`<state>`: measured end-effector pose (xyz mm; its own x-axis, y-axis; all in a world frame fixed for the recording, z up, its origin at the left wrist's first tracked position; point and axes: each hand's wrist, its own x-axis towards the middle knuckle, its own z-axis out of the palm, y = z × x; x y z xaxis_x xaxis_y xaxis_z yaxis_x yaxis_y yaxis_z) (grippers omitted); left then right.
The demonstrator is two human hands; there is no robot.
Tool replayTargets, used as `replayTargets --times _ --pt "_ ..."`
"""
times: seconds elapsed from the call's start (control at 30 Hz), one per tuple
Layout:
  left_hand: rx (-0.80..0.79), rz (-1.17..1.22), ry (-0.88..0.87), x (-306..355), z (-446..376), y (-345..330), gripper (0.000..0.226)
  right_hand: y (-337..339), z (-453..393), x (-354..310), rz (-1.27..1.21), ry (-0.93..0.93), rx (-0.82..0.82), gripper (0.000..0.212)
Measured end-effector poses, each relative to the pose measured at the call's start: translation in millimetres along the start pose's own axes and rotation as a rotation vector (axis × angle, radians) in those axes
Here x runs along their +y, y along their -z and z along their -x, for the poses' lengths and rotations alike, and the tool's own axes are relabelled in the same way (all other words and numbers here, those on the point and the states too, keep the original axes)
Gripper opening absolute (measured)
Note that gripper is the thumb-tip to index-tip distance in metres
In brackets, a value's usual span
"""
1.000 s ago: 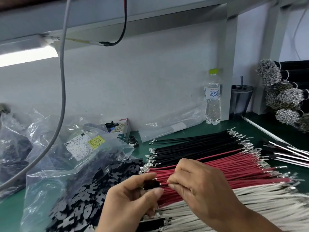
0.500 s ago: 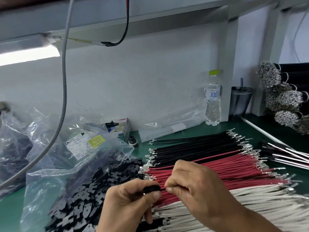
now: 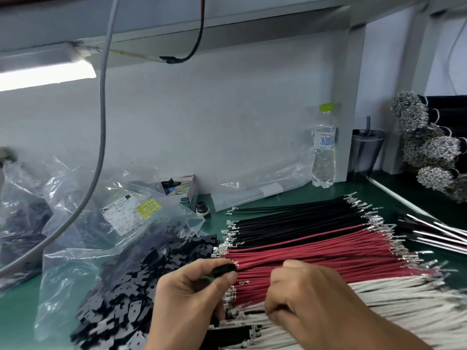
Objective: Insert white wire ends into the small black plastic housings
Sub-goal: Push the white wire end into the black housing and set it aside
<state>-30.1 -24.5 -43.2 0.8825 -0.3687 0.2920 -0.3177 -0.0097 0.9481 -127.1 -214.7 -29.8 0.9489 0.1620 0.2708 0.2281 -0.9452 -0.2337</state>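
My left hand pinches a small black housing between thumb and forefinger, just above the left ends of the red wires. A thin dark wire seems to run from the housing off to the right. My right hand sits to its right, apart from the housing. Its fingers are curled down into the left ends of the white wires and appear to pinch one; the grip itself is hidden. Loose black housings spill from a clear bag at the left.
Black wires lie behind the red ones on the green mat. More plastic bags stand far left. A water bottle, a dark cup and wire bundles sit at the back right. A grey cable hangs at left.
My right hand has drawn away from the housing, moving right and down onto the white wire ends. My left hand keeps the housing pinched in about the same place.
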Motion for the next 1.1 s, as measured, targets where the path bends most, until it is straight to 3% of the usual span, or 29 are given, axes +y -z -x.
replayTargets --times 0.13,0.37,0.6,0.8,0.97,1.1 --pt "0.012 0.003 0.002 1 0 2 0.016 -1 -1 -2 0.020 0.012 0.077 0.015" --pt "0.007 0.006 0.002 0 -5 8 0.019 6 -1 -4 -0.302 -0.101 0.256 0.009" --pt "-0.113 0.065 0.041 1 -3 6 0.029 6 1 -9 -0.157 -0.026 0.509 0.020" --pt "-0.128 0.110 0.077 0 -5 7 0.030 0 -3 -4 -0.026 0.058 0.566 0.025" --pt "-0.168 0.150 0.103 2 -5 7 0.030 -1 -4 2 0.109 0.114 0.591 0.014" --pt "-0.226 0.105 0.055 4 -2 5 0.026 -4 -4 -2 0.071 0.115 0.567 0.017"
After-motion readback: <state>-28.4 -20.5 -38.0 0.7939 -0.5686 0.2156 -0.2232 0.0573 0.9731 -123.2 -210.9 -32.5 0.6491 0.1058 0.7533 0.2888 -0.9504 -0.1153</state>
